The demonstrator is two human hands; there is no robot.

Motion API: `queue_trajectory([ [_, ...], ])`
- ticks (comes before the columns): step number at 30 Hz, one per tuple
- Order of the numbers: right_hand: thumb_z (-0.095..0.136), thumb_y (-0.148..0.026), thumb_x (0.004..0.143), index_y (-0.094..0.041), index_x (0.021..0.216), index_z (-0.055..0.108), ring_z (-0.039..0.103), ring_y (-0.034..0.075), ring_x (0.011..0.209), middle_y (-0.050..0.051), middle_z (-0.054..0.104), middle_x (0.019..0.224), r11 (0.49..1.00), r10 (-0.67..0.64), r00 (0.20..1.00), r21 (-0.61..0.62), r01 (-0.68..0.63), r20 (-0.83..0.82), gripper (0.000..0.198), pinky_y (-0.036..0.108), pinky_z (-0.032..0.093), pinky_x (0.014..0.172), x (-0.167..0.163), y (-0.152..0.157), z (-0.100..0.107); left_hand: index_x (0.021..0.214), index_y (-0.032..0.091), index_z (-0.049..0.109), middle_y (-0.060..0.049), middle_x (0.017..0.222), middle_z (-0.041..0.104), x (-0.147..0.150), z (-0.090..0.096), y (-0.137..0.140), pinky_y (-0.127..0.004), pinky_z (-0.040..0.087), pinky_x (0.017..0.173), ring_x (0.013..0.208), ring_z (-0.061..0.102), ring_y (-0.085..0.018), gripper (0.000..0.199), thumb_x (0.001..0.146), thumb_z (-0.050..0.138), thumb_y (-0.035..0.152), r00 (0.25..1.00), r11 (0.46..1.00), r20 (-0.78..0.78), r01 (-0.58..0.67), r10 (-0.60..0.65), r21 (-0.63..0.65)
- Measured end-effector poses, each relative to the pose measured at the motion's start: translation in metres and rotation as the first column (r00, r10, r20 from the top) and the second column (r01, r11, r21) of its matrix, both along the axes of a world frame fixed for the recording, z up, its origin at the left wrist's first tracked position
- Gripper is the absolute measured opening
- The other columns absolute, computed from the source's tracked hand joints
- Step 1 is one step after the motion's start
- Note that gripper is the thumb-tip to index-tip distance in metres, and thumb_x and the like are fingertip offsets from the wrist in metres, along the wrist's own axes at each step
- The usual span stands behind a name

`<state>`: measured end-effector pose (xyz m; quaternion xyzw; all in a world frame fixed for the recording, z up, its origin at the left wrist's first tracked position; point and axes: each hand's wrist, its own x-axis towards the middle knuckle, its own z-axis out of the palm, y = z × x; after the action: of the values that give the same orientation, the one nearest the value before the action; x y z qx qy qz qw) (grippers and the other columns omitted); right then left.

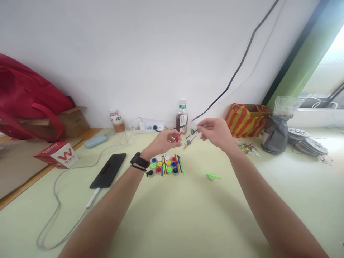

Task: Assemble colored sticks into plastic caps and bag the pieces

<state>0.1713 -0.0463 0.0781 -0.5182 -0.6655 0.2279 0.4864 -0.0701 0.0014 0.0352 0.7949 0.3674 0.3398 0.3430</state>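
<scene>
My left hand (168,140), with a black watch on its wrist, pinches a small red plastic piece (177,137). Close beside it, the closed fingertips of my right hand (213,130) grip what looks like a small clear plastic bag (192,127). Small blue and yellow parts (189,142) show just below; whether they lie inside the bag or on the table I cannot tell. In front of my left hand are rows of coloured round pieces (168,162) with thin coloured sticks (163,167) among them. A green propeller-topped spinner (211,176) stands apart on the right.
Behind my hands stand a dark drink bottle (182,116) and a power strip (150,127). On the left are a phone (108,170) on a cable, a red-and-white box (57,154) and an orange drink bottle (117,121). A striped bag (243,122) and a grey bag (276,134) stand right.
</scene>
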Motion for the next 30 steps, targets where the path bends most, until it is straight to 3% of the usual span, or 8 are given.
queue_trajectory([
  [4,0.070,-0.030,0.082,-0.019,0.085,0.069,0.064,0.016,0.048,0.005,0.074,0.076,0.999,-0.039,0.995,0.010,0.039,0.097,0.012,0.026,0.047,0.040,-0.003,-0.001,-0.003,0.109,0.019,0.074,-0.008,0.102,0.075,0.001,0.000,-0.001,-0.035,0.057,0.080,0.084,0.069,-0.020,0.040,0.078,0.082,0.042,1.000,1.000,-0.007,0.018,-0.018,0.014],
  [8,0.070,-0.030,0.080,-0.021,0.078,0.068,0.065,0.017,0.056,0.005,0.076,0.079,0.995,-0.081,0.984,0.069,0.070,0.159,0.010,0.027,0.047,0.046,-0.006,-0.002,-0.003,0.108,0.019,0.074,-0.008,0.102,0.075,0.002,-0.001,-0.001,-0.036,0.057,0.080,0.084,0.069,-0.020,0.040,0.078,0.082,0.043,1.000,0.999,0.006,0.030,-0.031,0.014],
  [12,0.069,-0.031,0.083,-0.021,0.078,0.069,0.064,0.016,0.055,0.004,0.076,0.076,0.999,-0.039,0.980,0.013,0.037,0.195,0.011,0.027,0.045,0.049,-0.009,-0.005,-0.002,0.111,0.019,0.074,-0.008,0.102,0.075,0.002,0.000,-0.001,-0.036,0.057,0.081,0.085,0.069,-0.020,0.041,0.078,0.082,0.043,0.998,0.998,0.009,0.054,-0.054,0.013],
  [18,0.057,-0.039,0.094,-0.021,0.075,0.067,0.066,0.018,0.062,0.005,0.076,0.081,0.999,-0.001,0.940,0.046,-0.016,0.341,0.028,0.029,0.045,0.057,-0.006,-0.004,-0.002,0.111,0.019,0.074,-0.008,0.103,0.075,0.001,0.002,-0.002,-0.036,0.057,0.082,0.085,0.069,-0.020,0.040,0.080,0.080,0.044,0.998,0.998,-0.011,0.061,-0.061,0.009],
  [24,0.059,-0.033,0.091,-0.022,0.082,0.062,0.064,0.021,0.072,0.007,0.074,0.088,0.977,-0.210,0.855,0.129,0.169,0.473,0.015,0.032,0.044,0.064,0.018,0.001,-0.001,0.102,0.019,0.075,-0.008,0.101,0.074,-0.006,0.002,0.001,-0.034,0.056,0.076,0.080,0.067,-0.019,0.036,0.079,0.079,0.046,0.999,0.999,-0.041,-0.026,0.027,0.025],
  [27,0.071,-0.035,0.082,-0.023,0.087,0.063,0.065,0.024,0.080,0.008,0.074,0.095,0.987,0.026,0.755,-0.137,0.085,0.655,0.015,0.031,0.043,0.062,0.027,0.002,-0.007,0.102,0.019,0.074,-0.007,0.099,0.073,-0.009,0.002,0.001,-0.033,0.055,0.074,0.080,0.068,-0.019,0.036,0.081,0.077,0.048,0.998,0.998,-0.025,-0.059,0.059,-0.001],
  [28,0.076,-0.037,0.077,-0.023,0.088,0.064,0.066,0.025,0.081,0.007,0.074,0.095,0.954,0.198,0.697,-0.299,0.025,0.689,0.021,0.030,0.044,0.061,0.027,0.003,-0.012,0.103,0.019,0.073,-0.007,0.099,0.073,-0.009,0.001,0.001,-0.033,0.055,0.074,0.082,0.068,-0.019,0.037,0.081,0.076,0.048,0.998,0.998,-0.012,-0.057,0.057,-0.012],
  [30,0.086,-0.037,0.064,-0.024,0.086,0.068,0.068,0.024,0.078,0.005,0.074,0.089,0.779,0.541,0.559,-0.624,-0.052,0.628,0.032,0.029,0.046,0.060,0.021,0.005,-0.025,0.106,0.019,0.071,-0.008,0.099,0.072,-0.009,0.001,0.001,-0.034,0.057,0.077,0.088,0.069,-0.021,0.038,0.083,0.075,0.049,0.999,0.998,0.013,-0.037,0.037,-0.046],
])
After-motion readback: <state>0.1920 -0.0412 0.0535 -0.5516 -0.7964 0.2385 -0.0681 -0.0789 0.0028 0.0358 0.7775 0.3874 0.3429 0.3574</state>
